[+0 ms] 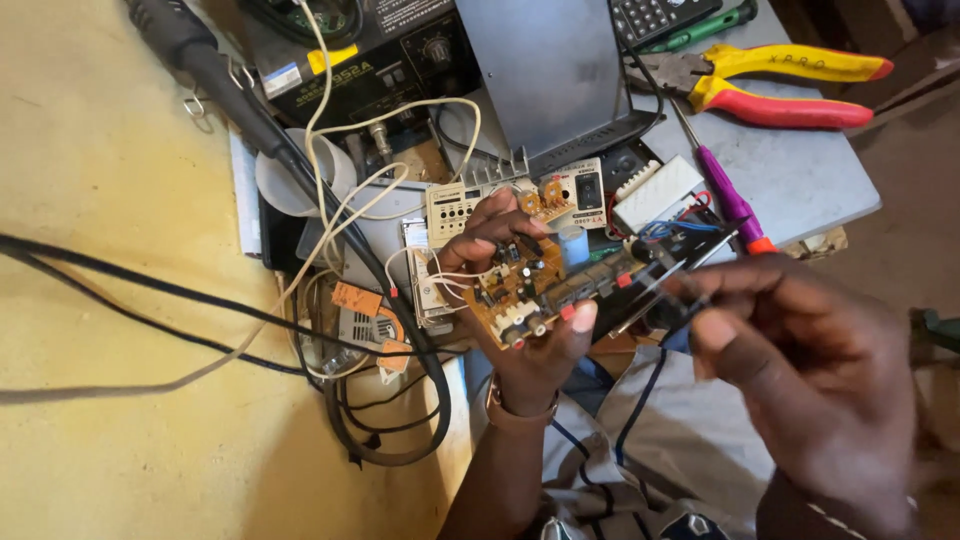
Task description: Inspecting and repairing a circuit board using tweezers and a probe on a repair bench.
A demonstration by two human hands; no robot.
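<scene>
Thick black cables (230,310) and a cream wire (350,190) trail over the yellow counter (100,200) at far left. Right of them, the left hand (520,320) is closed around a tan circuit board studded with small parts (525,285), thumb on its near edge, fingers curled over the far side. The right hand (810,370), blurred, pinches a thin dark probe (665,285) whose tip touches the board. Behind lie a purple-handled screwdriver (730,200) and red-and-yellow pliers (780,85) on a grey metal plate (810,175).
</scene>
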